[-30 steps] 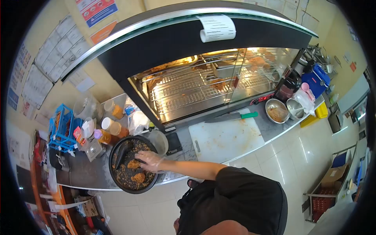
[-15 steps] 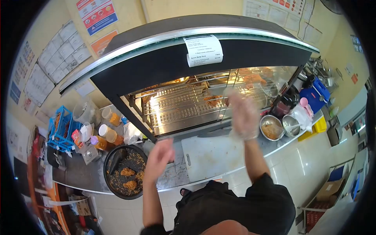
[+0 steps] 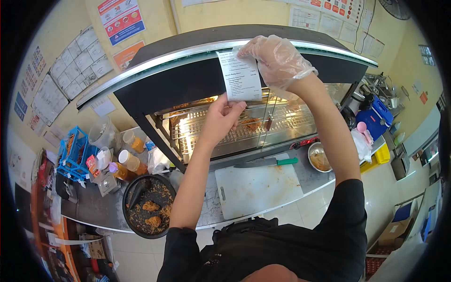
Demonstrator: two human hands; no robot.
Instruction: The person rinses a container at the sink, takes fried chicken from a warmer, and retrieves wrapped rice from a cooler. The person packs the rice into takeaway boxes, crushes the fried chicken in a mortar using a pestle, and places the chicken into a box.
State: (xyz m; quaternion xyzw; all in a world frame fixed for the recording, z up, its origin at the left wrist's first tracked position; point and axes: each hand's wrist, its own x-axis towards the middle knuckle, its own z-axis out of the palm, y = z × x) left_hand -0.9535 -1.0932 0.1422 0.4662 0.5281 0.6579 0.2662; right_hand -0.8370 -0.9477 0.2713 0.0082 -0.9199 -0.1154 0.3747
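Note:
A printed paper receipt hangs from the front top edge of a glass food warmer, spread out flat. My left hand is bare and pinches the receipt's bottom edge between thumb and fingers. In a clear plastic glove, my right hand grips the receipt's top right corner with curled fingers. Behind the receipt, pieces of fried food lie on the warmer's wire rack. Below sits a white cutting board, with a green-handled knife along its far edge.
On the left of the counter stands a black pan with two fried pieces and crumbs. Sauce bottles and a blue basket are behind it. A metal bowl is partly behind my right arm.
Both hands have risen to the receipt and taken hold of it. Its curled lower end is now pulled straight, showing more print. The knife, hidden before, now shows.

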